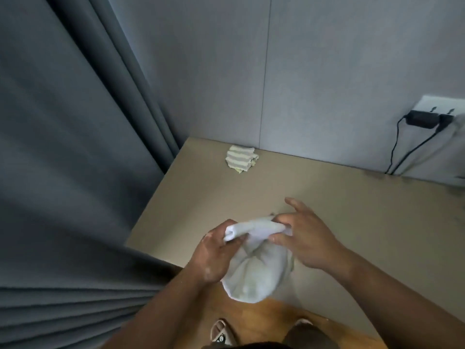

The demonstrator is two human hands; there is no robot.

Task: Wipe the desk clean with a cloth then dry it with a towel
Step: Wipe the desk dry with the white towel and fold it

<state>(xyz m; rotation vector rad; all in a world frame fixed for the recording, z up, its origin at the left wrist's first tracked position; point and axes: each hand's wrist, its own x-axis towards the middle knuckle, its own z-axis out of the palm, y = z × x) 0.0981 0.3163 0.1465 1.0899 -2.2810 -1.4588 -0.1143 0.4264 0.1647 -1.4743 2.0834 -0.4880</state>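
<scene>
Both hands, left hand [214,250] and right hand [305,238], pinch a soft, limp white cloth [256,268] by its top edge above the worktop [327,197]; the striped towel [241,158], probably folded, lies far left.

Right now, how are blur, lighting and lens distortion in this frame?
Head view: soft overall, right hand and the right edge smeared; dim, even light, no glare on the desk; wide-angle bend in the curtain; white cloth and striped towel readable.
</scene>
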